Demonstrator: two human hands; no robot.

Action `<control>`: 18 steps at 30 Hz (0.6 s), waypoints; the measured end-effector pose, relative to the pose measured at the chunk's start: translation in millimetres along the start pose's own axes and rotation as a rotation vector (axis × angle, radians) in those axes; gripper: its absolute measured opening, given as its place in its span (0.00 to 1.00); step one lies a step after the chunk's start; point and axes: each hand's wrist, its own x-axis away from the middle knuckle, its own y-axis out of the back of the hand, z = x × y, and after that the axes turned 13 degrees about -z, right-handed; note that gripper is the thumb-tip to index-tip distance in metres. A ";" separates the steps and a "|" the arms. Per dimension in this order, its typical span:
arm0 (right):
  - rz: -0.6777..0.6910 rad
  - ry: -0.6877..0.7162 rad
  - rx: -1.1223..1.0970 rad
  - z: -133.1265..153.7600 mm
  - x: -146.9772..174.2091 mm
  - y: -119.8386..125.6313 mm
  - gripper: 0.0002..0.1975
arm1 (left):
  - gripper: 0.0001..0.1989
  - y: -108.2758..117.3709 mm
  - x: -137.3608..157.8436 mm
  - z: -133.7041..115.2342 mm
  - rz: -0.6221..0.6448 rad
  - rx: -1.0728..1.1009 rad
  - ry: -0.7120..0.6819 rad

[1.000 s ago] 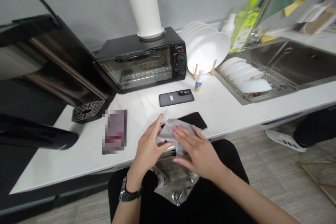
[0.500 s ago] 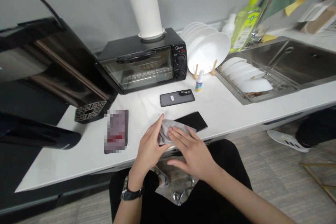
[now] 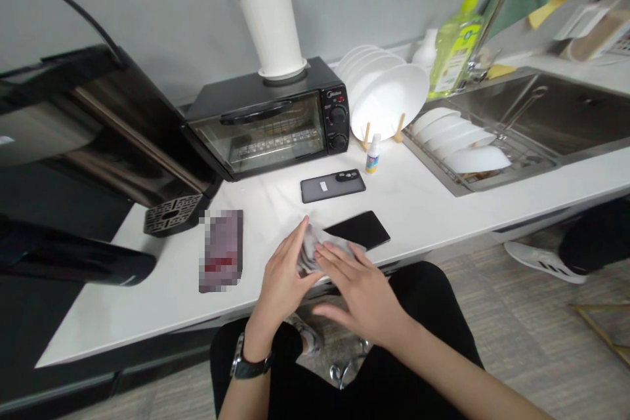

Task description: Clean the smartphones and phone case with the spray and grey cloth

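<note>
A crumpled grey cloth (image 3: pixel 308 251) lies near the counter's front edge, between both hands. My left hand (image 3: pixel 281 279), a watch on its wrist, has the cloth between its thumb and straight fingers. Stretched flat, the fingers of my right hand (image 3: pixel 357 285) rest on top of the cloth, with the thumb apart and below it. Just beyond my right fingertips is a black smartphone (image 3: pixel 361 230), dark face up; the cloth meets its left end. Behind it lies a dark phone case (image 3: pixel 332 186) with a small white label. What is under the cloth is hidden.
A small spray bottle (image 3: pixel 373 154) stands by the plate rack (image 3: pixel 391 102). Behind are a toaster oven (image 3: pixel 275 125) and a black coffee machine (image 3: pixel 123 138). A pixelated purplish item (image 3: pixel 221 249) lies left. The sink (image 3: pixel 566 105) is right; a person's shoe (image 3: pixel 546 262) shows below.
The cloth has bunched and creased more between my hands, baring slightly more of the smartphone's left end. My hands have barely moved; the whole view has shifted a little.
</note>
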 end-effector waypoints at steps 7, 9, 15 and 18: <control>-0.124 -0.256 0.333 -65.5 -2.1 29.8 0.40 | 0.56 -2.3 -0.9 -3.4 -0.025 0.022 0.029; -0.156 -0.275 0.319 -44.7 -12.9 8.1 0.44 | 0.54 -2.9 -0.1 -1.6 -0.028 0.023 0.024; 0.023 0.014 0.000 4.2 -10.9 -8.2 0.46 | 0.49 -0.9 1.6 -0.3 -0.016 0.007 -0.003; 0.025 -0.034 0.105 -32.9 1.4 20.6 0.36 | 0.54 -2.1 2.2 -3.2 -0.029 0.015 0.015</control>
